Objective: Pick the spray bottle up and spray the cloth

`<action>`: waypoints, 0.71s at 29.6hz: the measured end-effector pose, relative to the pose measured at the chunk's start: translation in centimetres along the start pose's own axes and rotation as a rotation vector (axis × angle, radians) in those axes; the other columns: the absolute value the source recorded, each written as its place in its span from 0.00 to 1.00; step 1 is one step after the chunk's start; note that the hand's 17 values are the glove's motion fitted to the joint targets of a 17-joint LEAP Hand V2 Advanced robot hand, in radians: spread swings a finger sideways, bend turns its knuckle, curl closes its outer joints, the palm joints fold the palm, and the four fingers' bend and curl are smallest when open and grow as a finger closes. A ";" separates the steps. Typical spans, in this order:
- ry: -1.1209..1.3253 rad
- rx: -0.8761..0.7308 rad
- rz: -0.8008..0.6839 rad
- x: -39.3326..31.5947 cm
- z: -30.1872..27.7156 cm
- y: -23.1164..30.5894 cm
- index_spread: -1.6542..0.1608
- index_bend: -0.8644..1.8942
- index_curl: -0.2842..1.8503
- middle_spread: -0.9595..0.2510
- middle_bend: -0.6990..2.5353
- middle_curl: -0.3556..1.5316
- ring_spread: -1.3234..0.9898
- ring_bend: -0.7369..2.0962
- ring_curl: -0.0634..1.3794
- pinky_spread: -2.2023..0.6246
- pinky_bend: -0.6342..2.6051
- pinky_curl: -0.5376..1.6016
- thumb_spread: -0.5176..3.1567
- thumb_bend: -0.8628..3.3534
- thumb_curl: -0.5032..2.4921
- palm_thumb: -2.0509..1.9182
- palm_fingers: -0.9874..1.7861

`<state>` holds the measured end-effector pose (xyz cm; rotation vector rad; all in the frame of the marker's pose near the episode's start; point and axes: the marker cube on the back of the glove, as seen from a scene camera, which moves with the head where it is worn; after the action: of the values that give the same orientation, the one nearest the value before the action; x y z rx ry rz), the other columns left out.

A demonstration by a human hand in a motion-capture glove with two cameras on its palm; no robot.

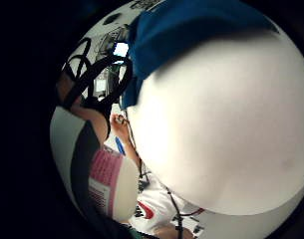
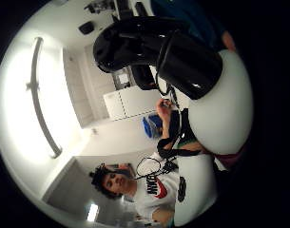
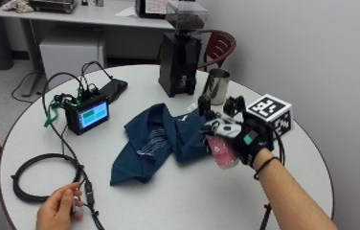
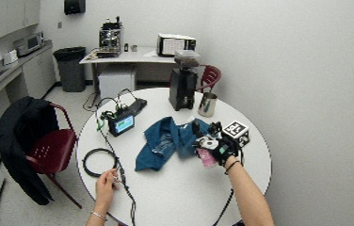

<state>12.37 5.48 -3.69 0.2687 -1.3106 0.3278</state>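
One hand, your gloved right hand [image 3: 247,139], grips spray bottle [image 3: 221,151] tilted, nozzle beside blue cloth [image 3: 158,139] on table [image 3: 167,201].

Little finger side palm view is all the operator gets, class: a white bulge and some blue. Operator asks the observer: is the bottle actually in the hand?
Observer: Yes. The outside view shows the gloved right hand gripping the spray bottle, lifted off the table.
Operator: Where is the cloth?
Observer: The blue cloth lies crumpled on the table, right beside the bottle's black nozzle.
Operator: Is the other hand helping?
Observer: No. The bare hand rests near the table's edge by a black cable.
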 end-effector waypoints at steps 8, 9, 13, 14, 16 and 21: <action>0.040 0.011 -0.081 -4.2 -0.1 -0.1 0.82 0.35 0.25 0.71 0.36 0.45 0.52 0.50 0.36 0.74 0.36 0.45 0.37 0.20 0.36 0.74 0.78; 0.044 0.008 -0.054 -2.9 0.3 -0.3 0.82 0.35 0.25 0.71 0.36 0.45 0.52 0.51 0.36 0.74 0.36 0.45 0.37 0.20 0.36 0.74 0.78; 0.031 -0.004 0.011 0.2 1.8 -0.1 0.82 0.35 0.25 0.71 0.36 0.45 0.52 0.51 0.36 0.74 0.36 0.45 0.37 0.20 0.36 0.74 0.78; 0.028 -0.010 0.000 -0.2 2.2 -0.1 0.82 0.35 0.25 0.71 0.36 0.45 0.52 0.51 0.36 0.74 0.36 0.45 0.37 0.20 0.36 0.74 0.78; 0.033 -0.029 -0.063 -2.4 3.2 0.0 0.82 0.35 0.25 0.71 0.36 0.45 0.52 0.51 0.36 0.74 0.36 0.45 0.37 0.20 0.36 0.74 0.78; 0.053 -0.104 -0.308 -8.8 7.3 0.4 0.82 0.35 0.25 0.72 0.36 0.45 0.52 0.50 0.36 0.74 0.35 0.45 0.37 0.20 0.36 0.74 0.77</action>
<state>3.67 2.36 -10.53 0.3666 -1.2090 0.0060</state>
